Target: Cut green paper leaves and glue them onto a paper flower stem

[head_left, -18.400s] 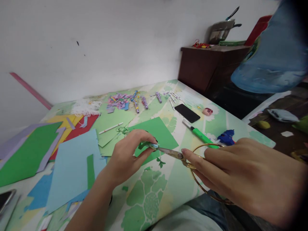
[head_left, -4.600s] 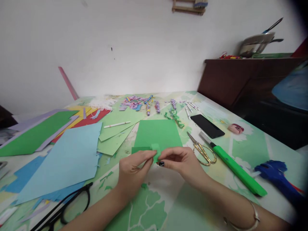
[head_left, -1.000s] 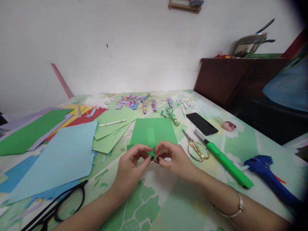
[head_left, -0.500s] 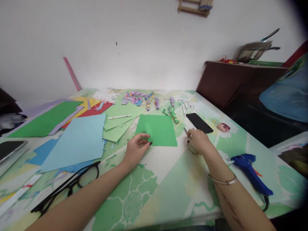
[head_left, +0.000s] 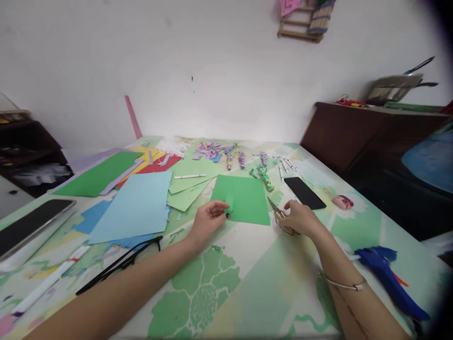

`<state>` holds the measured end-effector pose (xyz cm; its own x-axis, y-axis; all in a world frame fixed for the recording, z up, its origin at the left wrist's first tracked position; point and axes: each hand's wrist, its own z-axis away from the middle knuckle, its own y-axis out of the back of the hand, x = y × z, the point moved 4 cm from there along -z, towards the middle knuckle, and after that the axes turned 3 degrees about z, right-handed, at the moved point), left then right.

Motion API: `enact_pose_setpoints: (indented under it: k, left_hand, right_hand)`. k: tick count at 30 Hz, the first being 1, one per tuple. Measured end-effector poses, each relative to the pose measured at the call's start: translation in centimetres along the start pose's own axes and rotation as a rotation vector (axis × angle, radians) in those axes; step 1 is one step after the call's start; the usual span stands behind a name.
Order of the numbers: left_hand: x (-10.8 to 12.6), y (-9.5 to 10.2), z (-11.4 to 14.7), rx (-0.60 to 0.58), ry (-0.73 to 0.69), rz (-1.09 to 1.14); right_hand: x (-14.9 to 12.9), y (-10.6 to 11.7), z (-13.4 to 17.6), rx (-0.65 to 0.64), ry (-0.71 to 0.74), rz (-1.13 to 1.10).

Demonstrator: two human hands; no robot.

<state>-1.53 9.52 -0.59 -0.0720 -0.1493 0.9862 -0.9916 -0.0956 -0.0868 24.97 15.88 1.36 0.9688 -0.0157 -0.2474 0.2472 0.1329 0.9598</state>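
My left hand (head_left: pixel 210 219) is closed, its thumb and fingers pinched at the near left edge of a green paper sheet (head_left: pixel 249 198). A narrow, lighter green paper strip (head_left: pixel 230 200) rises from those fingertips, somewhat blurred. Right of the sheet, my right hand (head_left: pixel 302 218) has its fingers on the handles of a pair of scissors (head_left: pixel 278 213). The scissors lie low over the table, blades pointing away and to the left, close to the sheet's right edge. A black phone (head_left: pixel 305 192) lies just beyond my right hand.
Light blue paper (head_left: pixel 136 205), black glasses (head_left: pixel 123 257) and a phone (head_left: pixel 35 222) lie left. Behind the sheet are a green twisted figure (head_left: pixel 264 177), patterned rolls (head_left: pixel 241 160) and paper scraps (head_left: pixel 211 150). A blue glue gun (head_left: pixel 389 278) sits right.
The view has shifted, so the table things appear farther right and slightly lower. My right hand's grip on the scissors looks looser, its index finger lifted. My left hand keeps its pinch.
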Motion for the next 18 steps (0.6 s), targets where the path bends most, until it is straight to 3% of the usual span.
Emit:
enact_pose_setpoints:
  k: [5, 9, 12, 15, 18]
  left_hand:
    - [2.7, 1.3, 0.4, -0.077, -0.006, -0.019]
    - [4.7, 2.2, -0.2, -0.100, -0.071, -0.041]
    - [6.9, 2.0, -1.5, -0.136, -0.119, -0.079]
    - [10.5, 1.4, -3.0, -0.165, -0.167, -0.114]
    - [14.4, 0.9, -3.8, -0.169, -0.257, -0.116]
  right_hand:
    - [-0.4, 0.3, 0.0, 0.018, 0.088, -0.280]
    - [-2.2, 0.8, 0.9, 0.069, 0.194, -0.511]
    - [-4.7, 1.0, 1.7, -0.033, 0.304, -0.882]
    - [-7.7, 2.9, 2.5, -0.170, 0.495, -1.102]
    - [-10.1, 6.3, 3.1, -0.214, 0.657, -1.002]
